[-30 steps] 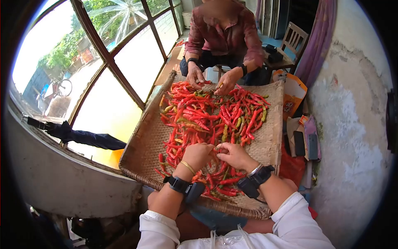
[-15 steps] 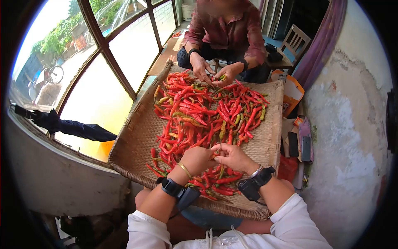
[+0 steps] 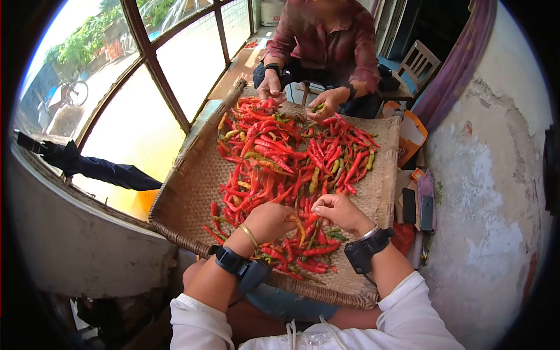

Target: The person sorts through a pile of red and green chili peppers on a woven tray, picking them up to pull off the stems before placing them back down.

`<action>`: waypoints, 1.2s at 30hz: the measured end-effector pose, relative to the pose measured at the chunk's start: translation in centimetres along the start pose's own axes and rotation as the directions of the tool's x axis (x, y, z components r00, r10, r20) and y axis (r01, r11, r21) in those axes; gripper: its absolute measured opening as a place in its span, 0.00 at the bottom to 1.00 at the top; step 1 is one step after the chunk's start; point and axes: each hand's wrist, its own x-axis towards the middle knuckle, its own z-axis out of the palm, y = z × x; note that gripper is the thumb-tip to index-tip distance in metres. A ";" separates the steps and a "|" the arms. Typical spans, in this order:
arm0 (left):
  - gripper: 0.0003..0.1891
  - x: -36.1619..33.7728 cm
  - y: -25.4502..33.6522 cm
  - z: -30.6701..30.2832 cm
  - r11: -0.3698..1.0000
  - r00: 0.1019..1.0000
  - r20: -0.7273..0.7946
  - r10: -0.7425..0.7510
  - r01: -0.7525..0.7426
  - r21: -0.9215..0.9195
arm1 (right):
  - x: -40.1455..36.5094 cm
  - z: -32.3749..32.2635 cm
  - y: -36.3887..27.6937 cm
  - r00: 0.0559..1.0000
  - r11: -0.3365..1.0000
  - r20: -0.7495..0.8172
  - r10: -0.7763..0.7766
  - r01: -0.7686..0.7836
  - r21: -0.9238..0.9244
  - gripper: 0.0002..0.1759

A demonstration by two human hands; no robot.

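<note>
My left hand (image 3: 269,222) is closed in a pinch on a wrinkled orange-yellow chili pepper (image 3: 300,231) that hangs from the fingertips. My right hand (image 3: 341,213), just beside it, has thumb and forefinger pressed together at the upper end of a red chili pepper (image 3: 312,219). Both hands are over the near part of a woven tray (image 3: 368,256). A heap of chili peppers (image 3: 268,154), mostly red with some green and yellowish ones, covers much of the tray. A smaller group of peppers (image 3: 309,266) lies under my hands.
Across the tray a person in a dark red shirt (image 3: 326,44) holds a greenish pepper in one hand (image 3: 328,104). A folded dark umbrella (image 3: 114,173) lies by the window at left. Two phones (image 3: 427,211) rest beside the tray at right, near a rough wall (image 3: 478,192).
My hands have drawn apart, and the orange-yellow pepper now shows in my left. The other person's hands have also separated, one moving left over the heap.
</note>
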 end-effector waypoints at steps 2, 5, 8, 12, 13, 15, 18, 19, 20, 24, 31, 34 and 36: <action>0.11 0.1 -0.2 0.4 0.998 0.997 0.056 0.058 -0.059 0.009 | -0.3 0.4 -0.5 0.991 0.982 0.131 0.027 -0.051 0.184 0.07; 0.11 0.0 -0.1 0.4 0.998 0.995 0.090 0.050 -0.053 0.034 | 0.4 -1.3 -0.4 0.997 0.993 -0.055 -0.057 0.062 0.103 0.07; 0.12 0.2 -1.0 0.5 0.999 0.999 -0.001 0.040 -0.040 0.003 | 1.2 -2.8 0.0 0.926 0.801 -0.356 -0.121 0.303 0.516 0.13; 0.16 0.6 0.0 0.0 0.791 0.991 0.129 -0.041 0.111 -0.602 | 0.9 -1.6 -0.8 0.895 0.699 -0.438 -0.086 0.367 0.614 0.20; 0.16 0.7 0.1 0.2 0.771 0.990 0.118 -0.083 0.139 -0.621 | 1.0 -1.3 -0.1 0.937 0.817 -0.335 -0.104 0.272 0.508 0.22; 0.16 0.9 0.1 0.7 0.749 0.982 0.113 -0.152 0.189 -0.635 | 0.9 -0.9 0.4 0.995 0.921 -0.017 -0.098 0.098 0.377 0.25; 0.19 1.5 -0.6 2.3 0.810 0.996 0.066 -0.056 0.084 -0.580 | 0.1 0.6 -0.5 0.971 0.986 0.216 -0.105 0.073 0.152 0.21; 0.19 1.5 -0.7 2.5 0.807 0.995 0.068 -0.076 0.102 -0.582 | -0.1 0.8 -0.6 0.970 0.986 0.219 -0.101 0.068 0.153 0.21; 0.19 1.5 -0.6 2.4 0.805 0.994 0.071 -0.079 0.106 -0.584 | -0.3 0.9 -0.7 0.969 0.986 0.219 -0.111 0.079 0.150 0.19; 0.19 1.5 0.4 1.6 0.907 0.966 0.244 -0.083 0.174 -0.383 | 0.2 0.9 0.1 0.979 0.989 0.145 -0.143 0.134 0.065 0.13; 0.18 1.5 -0.9 -0.9 0.987 0.946 -0.288 -0.146 0.158 0.019 | 0.8 -2.7 0.2 0.989 0.885 -0.043 -0.142 0.107 -0.454 0.09; 0.16 1.5 -2.9 -1.5 0.911 0.896 -0.382 -0.226 0.334 0.243 | 1.0 -2.9 -0.2 0.914 0.916 -0.389 -0.114 0.248 0.316 0.20; 0.16 1.9 -3.8 -1.5 0.836 0.887 -0.387 -0.252 0.401 0.374 | 1.0 -2.9 -0.6 0.878 0.886 -0.451 -0.161 0.330 0.326 0.30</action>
